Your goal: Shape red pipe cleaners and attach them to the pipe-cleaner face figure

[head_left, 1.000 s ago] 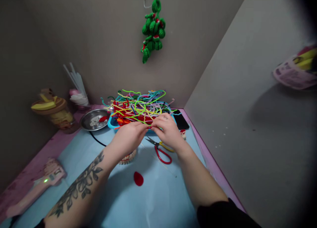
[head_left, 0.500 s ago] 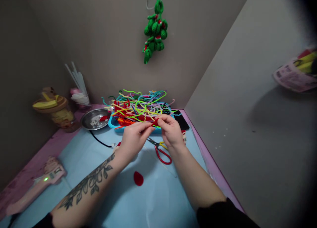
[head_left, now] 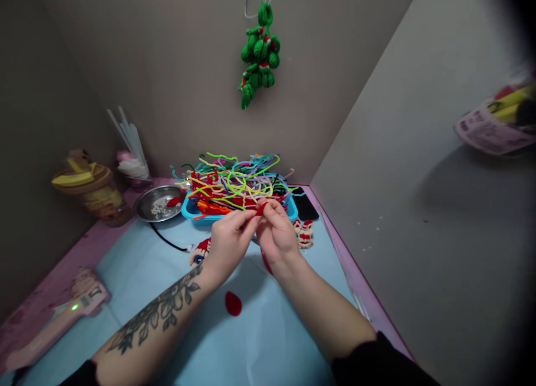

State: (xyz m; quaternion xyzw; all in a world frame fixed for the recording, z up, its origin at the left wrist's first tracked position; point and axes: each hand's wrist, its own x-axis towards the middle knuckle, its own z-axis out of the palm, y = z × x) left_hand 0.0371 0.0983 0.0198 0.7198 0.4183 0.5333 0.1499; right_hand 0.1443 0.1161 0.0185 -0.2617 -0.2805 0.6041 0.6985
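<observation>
Where fingertips meet, small red piece (head_left: 260,209) half hidden; shape hard to make out, looks thin and fuzzy. Pinched shut on it from both sides: left hand (head_left: 228,241), right hand (head_left: 276,236), held above desk (head_left: 268,341).
Just beyond hands: blue tray (head_left: 189,211), plastic, heaped with tangled pipe cleaners (head_left: 238,176), wiry, many colours.
Under right hand: red loop (head_left: 265,261), mostly covered, cannot tell what.
Right of right hand: knitted red-white figure (head_left: 304,233).
Nearer than left hand: flat red teardrop (head_left: 233,303).
Well left of left hand: round metal dish (head_left: 158,203).
</observation>
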